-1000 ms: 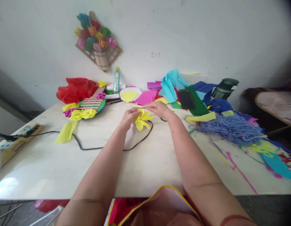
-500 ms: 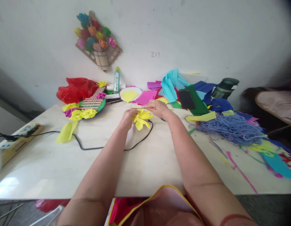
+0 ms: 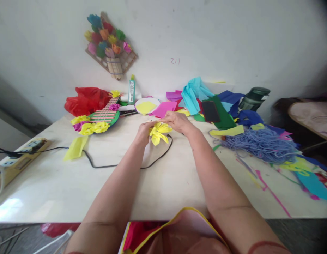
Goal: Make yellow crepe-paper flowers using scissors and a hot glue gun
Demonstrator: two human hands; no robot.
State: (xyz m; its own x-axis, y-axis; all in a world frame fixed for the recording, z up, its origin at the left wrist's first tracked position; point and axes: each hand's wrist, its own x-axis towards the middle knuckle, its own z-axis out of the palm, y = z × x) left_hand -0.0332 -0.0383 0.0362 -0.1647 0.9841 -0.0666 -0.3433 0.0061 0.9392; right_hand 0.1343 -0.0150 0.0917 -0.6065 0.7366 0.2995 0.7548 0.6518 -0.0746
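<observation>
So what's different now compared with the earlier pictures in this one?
Only small shifts: the right hand has edged toward the left hand, and the yellow flower has turned slightly in the left. No visible release. The blue yarn, phone and green craft stayed put.

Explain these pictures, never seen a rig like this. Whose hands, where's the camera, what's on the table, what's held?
No machine here: these are one person's bare hands, seen by a camera worn on the head, looking forward and down. The left hand holds a yellow paper flower. The right hand brings its fingertips close to the left's, just above the flower; whether it grips anything is hidden. On the white table, a power strip lies at the left, a green bottle stands at the back, and a smartphone and tangled blue yarn lie at the right.
</observation>
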